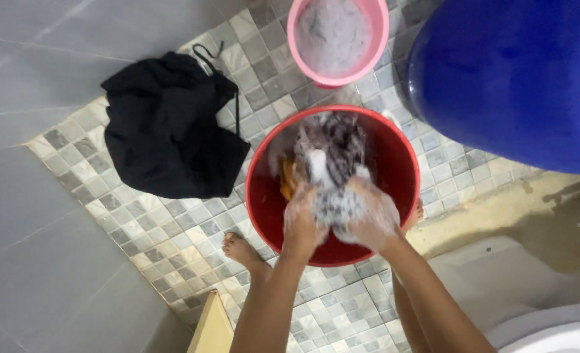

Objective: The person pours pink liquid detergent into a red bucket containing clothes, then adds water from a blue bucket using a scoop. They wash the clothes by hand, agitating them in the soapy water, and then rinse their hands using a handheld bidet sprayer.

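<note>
We see our left hand (301, 222) and right hand (371, 216), fingers clenched on a dark, suds-covered, bunched garment (332, 163) in the red basin (401, 163); black cloth (166, 124) lies at nine o'clock.

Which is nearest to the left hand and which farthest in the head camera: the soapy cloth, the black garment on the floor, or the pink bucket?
From the left hand:
1. Soapy cloth, gripped in both hands inside the red basin.
2. Black garment, on the tiles to the left of the basin.
3. Pink bucket, beyond the basin at the top of the view.
</note>
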